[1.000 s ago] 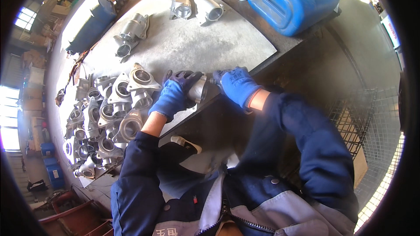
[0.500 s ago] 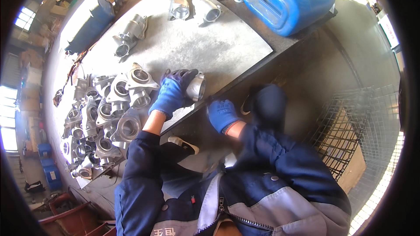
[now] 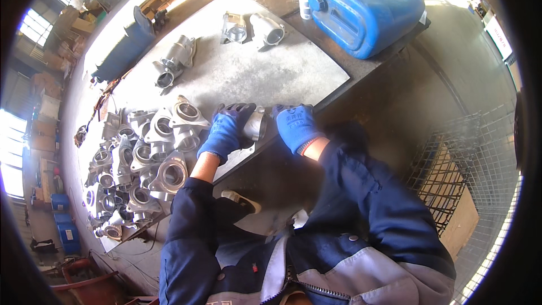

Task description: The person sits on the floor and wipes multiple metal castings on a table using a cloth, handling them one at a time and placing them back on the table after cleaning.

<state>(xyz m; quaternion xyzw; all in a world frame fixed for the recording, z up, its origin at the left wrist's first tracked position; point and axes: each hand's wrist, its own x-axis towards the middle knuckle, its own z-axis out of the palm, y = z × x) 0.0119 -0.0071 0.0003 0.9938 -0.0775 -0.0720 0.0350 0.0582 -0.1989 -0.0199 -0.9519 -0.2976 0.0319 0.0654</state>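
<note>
My left hand point(image 3: 224, 131), in a blue knitted glove with dark fingertips, is wrapped over a silvery cast metal pipe fitting point(image 3: 255, 126) near the front edge of the metal-topped table point(image 3: 293, 70). The fitting lies on its side, its round mouth facing right; my palm hides its other end. Just right of that mouth is my right hand point(image 3: 296, 126), gloved the same way, its fingers curled inward. Whatever it may hold is hidden. Left of my left hand, several similar flanged fittings point(image 3: 172, 174) crowd together, some with their round openings up.
Beyond my hands stand a few more fittings point(image 3: 176, 59) on the tabletop. A blue jerrycan point(image 3: 367, 11) and a small white bottle point(image 3: 305, 3) sit at the far right. Wire mesh baskets point(image 3: 446, 175) are at the right, a reddish frame point(image 3: 93, 282) at the lower left.
My right hand has risen from below the table edge to beside the fitting's mouth. My left hand keeps its hold on the fitting. The whole view has shifted slightly.
</note>
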